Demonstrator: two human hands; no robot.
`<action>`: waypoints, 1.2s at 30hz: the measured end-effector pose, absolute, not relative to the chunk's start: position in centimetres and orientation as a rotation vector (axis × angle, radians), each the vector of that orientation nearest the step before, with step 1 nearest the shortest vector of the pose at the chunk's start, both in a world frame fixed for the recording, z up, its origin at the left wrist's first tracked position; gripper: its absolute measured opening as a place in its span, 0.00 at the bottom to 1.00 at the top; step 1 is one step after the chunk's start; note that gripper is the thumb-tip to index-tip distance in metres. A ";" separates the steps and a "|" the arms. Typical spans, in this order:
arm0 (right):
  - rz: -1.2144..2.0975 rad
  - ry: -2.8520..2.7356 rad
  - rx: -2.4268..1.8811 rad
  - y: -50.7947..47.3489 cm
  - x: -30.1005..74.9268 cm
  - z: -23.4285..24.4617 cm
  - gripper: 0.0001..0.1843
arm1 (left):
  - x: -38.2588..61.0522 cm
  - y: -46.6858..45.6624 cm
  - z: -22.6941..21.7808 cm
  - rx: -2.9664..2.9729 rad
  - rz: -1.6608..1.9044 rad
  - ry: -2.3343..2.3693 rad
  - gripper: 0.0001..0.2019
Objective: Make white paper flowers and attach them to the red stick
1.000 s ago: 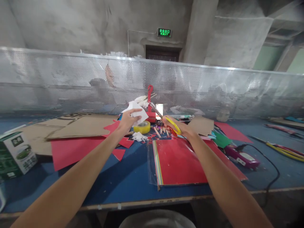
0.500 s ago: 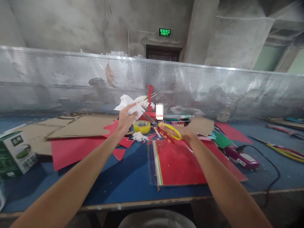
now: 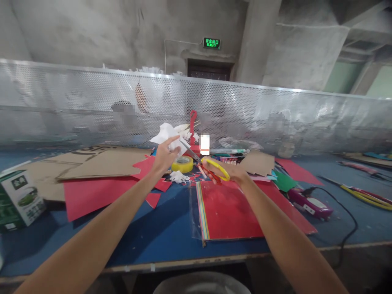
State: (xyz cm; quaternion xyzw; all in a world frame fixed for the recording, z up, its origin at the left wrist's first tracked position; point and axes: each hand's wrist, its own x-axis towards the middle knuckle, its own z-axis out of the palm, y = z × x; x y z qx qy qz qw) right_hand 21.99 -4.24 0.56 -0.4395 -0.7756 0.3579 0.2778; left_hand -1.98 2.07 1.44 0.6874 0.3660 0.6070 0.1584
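Observation:
My left hand [image 3: 167, 155] is closed on a piece of white paper [image 3: 167, 132], which juts out above and to the right of the fingers. In my right hand [image 3: 211, 171] are scissors [image 3: 219, 166] with yellow and red handles. Their metal blades point up and left and meet the paper's right edge; how far they reach into it I cannot tell. Below the blades lies a roll of yellow tape [image 3: 183, 164], with white paper scraps [image 3: 179, 177] just in front of it. A phone with a lit screen [image 3: 205, 145] stands behind the scissors.
Left are cardboard sheets [image 3: 101, 165], red paper [image 3: 92, 194] and a green-and-white carton [image 3: 20, 200]. A stack of red sheets [image 3: 232, 212] lies front centre. A purple device [image 3: 310, 203] with a cable and another pair of scissors [image 3: 361, 192] are right. A perforated metal partition [image 3: 245, 102] stands behind.
My left hand and the white paper have shifted slightly right. My right hand and the scissors have moved a little left, so the blades overlap the paper's edge more.

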 end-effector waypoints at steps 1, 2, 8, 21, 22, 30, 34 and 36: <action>0.981 -2.087 -1.150 -4.1 22.0 0.5 0.25 | -2.0 2.1 1.4 1.972 1.725 1.050 0.24; 0.998 -2.100 -1.118 -4.0 22.0 0.4 0.25 | -2.0 2.1 1.4 1.988 1.714 1.061 0.24; 0.933 -2.141 -1.088 -3.4 22.1 -0.2 0.25 | -2.2 2.2 1.4 2.037 1.701 1.133 0.24; 0.956 -2.176 -1.049 -4.3 21.8 0.9 0.23 | -1.9 2.4 1.5 1.969 1.781 1.043 0.22; 0.955 -2.176 -1.049 -4.3 21.8 0.9 0.23 | -1.9 2.3 1.5 1.966 1.783 1.041 0.22; 0.937 -2.183 -1.021 -4.0 21.7 0.6 0.19 | -2.0 2.7 1.3 1.962 1.767 1.059 0.23; 0.974 -2.145 -1.034 -4.5 21.6 1.1 0.18 | -2.1 3.1 1.2 1.927 1.780 1.079 0.23; 0.998 -2.127 -1.044 -4.7 21.5 1.5 0.18 | -2.2 3.0 1.3 1.932 1.784 1.088 0.23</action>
